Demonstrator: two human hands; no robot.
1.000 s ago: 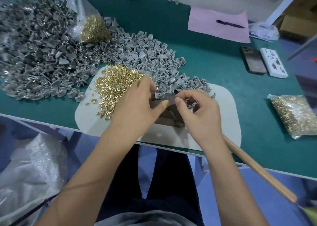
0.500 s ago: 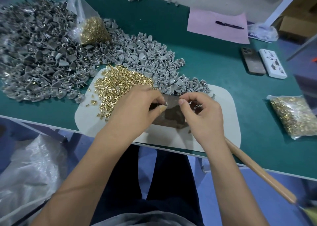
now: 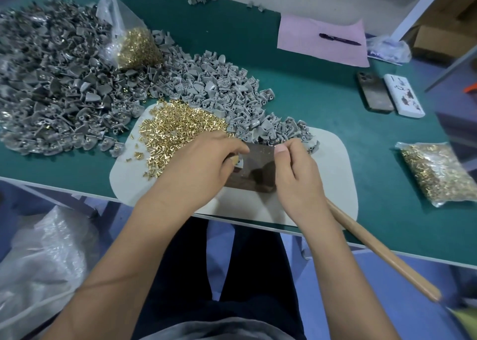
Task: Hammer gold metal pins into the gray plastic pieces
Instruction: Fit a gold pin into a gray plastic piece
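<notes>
A dark metal block (image 3: 258, 169) lies on a white mat (image 3: 333, 164) at the table's near edge. My left hand (image 3: 201, 166) rests on the block's left side and pinches a small gray plastic piece (image 3: 240, 163) between thumb and fingers. My right hand (image 3: 296, 177) hovers over the block's right side with fingers curled and thumb up. The hammer's wooden handle (image 3: 382, 252) comes out from under its heel, and the hammer head is hidden. Loose gold pins (image 3: 175, 125) are heaped on the mat's left part. Gray pieces (image 3: 232, 94) are piled just behind the hands.
A larger heap of gray pieces (image 3: 51, 81) covers the left of the green table, with a bag of pins (image 3: 136, 48) on it. Another pin bag (image 3: 438, 174), two phones (image 3: 374, 92) and pink paper (image 3: 309, 45) with a pen (image 3: 339, 39) lie right.
My left hand has drawn back from the gray pile to the block's left edge with a piece. Both hands have come a little nearer the table's front edge.
</notes>
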